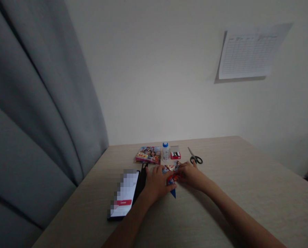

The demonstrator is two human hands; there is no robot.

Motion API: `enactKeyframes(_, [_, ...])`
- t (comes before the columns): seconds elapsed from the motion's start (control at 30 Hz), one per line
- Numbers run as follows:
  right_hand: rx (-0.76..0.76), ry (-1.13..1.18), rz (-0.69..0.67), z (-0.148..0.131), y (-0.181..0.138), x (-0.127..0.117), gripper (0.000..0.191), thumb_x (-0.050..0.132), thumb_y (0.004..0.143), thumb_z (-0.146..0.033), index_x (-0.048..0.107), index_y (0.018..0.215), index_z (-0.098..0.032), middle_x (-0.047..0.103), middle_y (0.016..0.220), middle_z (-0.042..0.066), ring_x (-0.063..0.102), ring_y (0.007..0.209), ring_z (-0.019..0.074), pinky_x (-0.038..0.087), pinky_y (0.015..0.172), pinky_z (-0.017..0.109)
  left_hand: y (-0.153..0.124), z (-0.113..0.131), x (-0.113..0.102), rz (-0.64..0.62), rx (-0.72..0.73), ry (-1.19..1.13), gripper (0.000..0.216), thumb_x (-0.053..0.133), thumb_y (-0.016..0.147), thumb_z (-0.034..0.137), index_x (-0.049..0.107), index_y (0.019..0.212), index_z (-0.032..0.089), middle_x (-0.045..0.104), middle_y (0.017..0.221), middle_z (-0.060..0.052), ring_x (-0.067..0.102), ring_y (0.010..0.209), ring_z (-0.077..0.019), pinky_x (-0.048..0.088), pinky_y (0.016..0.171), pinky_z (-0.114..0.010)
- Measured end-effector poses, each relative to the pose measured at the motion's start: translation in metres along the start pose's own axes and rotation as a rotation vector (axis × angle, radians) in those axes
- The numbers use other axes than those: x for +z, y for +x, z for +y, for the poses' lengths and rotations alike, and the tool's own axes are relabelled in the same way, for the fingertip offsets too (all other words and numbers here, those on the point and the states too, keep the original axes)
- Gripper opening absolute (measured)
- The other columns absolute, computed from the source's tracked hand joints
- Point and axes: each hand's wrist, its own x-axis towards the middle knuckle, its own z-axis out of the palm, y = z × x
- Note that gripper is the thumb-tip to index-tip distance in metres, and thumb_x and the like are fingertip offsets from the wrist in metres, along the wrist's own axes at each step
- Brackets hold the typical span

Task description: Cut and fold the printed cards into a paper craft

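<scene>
A small piece of colourful printed paper [171, 179], with red, white and blue parts and a pointed blue corner, lies on the table between my hands. My left hand [157, 182] rests on its left side, fingers spread and thumb stretched towards the blue corner. At the paper's right edge, my right hand [189, 174] is closed in a pinch, its fingertips partly hidden. Both hands cover parts of the sheet, so its full shape does not show.
Behind the hands stand a stack of printed leaflets [149, 154], a blue-capped bottle [165, 151] and a small red box [175, 155]. Black-handled scissors [194, 157] lie to the right. A lit phone [124, 195] lies left, beside a dark strip-like object [141, 182].
</scene>
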Motion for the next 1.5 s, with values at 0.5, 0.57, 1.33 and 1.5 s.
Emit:
enactKeyframes(0.5, [0.003, -0.007, -0.006, 0.0021, 0.0015, 0.0039, 0.024, 0.062, 0.087, -0.029, 0.073, 0.109, -0.027, 0.067, 0.120, 0.011, 0.056, 0.117, 0.0320, 0.016, 0.109, 0.069, -0.0010, -0.0011, -0.0020, -0.030, -0.002, -0.008, 0.059, 0.051, 0.084, 0.069, 0.049, 0.139, 0.047, 0.044, 0.145, -0.011, 0.032, 0.139, -0.0385, 0.011, 0.105, -0.078])
enactKeyframes(0.57, [-0.003, -0.011, 0.005, 0.0006, 0.0004, 0.0031, 0.024, 0.063, 0.087, -0.029, 0.073, 0.109, -0.026, 0.067, 0.120, 0.012, 0.056, 0.118, 0.0322, 0.015, 0.109, 0.071, -0.0015, -0.0021, -0.0027, -0.033, 0.006, -0.016, 0.057, 0.048, 0.086, 0.069, 0.051, 0.137, 0.045, 0.044, 0.145, -0.012, 0.032, 0.139, -0.0387, 0.011, 0.105, -0.079])
enactKeyframes(1.33, [0.003, 0.005, 0.006, 0.0001, -0.0003, 0.0017, 0.023, 0.063, 0.087, -0.032, 0.075, 0.107, -0.029, 0.068, 0.116, 0.011, 0.057, 0.114, 0.0324, 0.019, 0.107, 0.071, -0.0019, -0.0030, -0.0070, -0.049, 0.033, -0.039, 0.054, 0.053, 0.085, 0.063, 0.053, 0.136, 0.044, 0.046, 0.142, -0.011, 0.036, 0.136, -0.0380, 0.012, 0.107, -0.077])
enactKeyframes(1.5, [0.008, 0.001, -0.003, -0.0004, -0.0008, 0.0011, 0.025, 0.064, 0.086, -0.031, 0.074, 0.109, -0.029, 0.068, 0.118, 0.011, 0.056, 0.116, 0.0328, 0.017, 0.109, 0.070, -0.0026, -0.0019, -0.0066, -0.042, 0.020, -0.021, 0.056, 0.051, 0.085, 0.065, 0.054, 0.136, 0.042, 0.045, 0.144, -0.012, 0.034, 0.137, -0.0400, 0.011, 0.107, -0.077])
